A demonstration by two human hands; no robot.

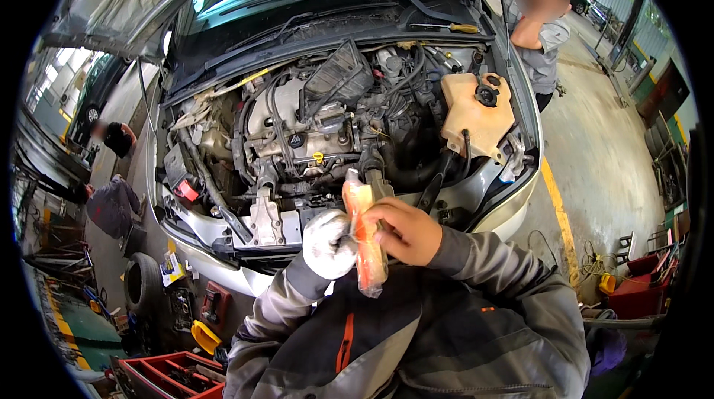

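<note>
An elongated orange and off-white packet (370, 269) in clear plastic wrap is held upright in front of my chest, over the front edge of the engine bay. My left hand (329, 244), in a white glove, grips its left side, fingers closed around the edge. My bare right hand (407, 232) pinches the packet from the right, its fingers curled against the wrap. What lies inside the wrap cannot be made out. Just beyond the hands is the exposed engine (275, 116), with a black oil cap (297, 140) and a yellow dipstick handle (318, 156).
A yellowed coolant tank (465, 113) sits at the bay's right. A screwdriver (465, 28) lies below the windshield. One person (547, 46) stands right of the car; others are at the left. A tire (143, 284) and red toolbox (171, 375) are at lower left.
</note>
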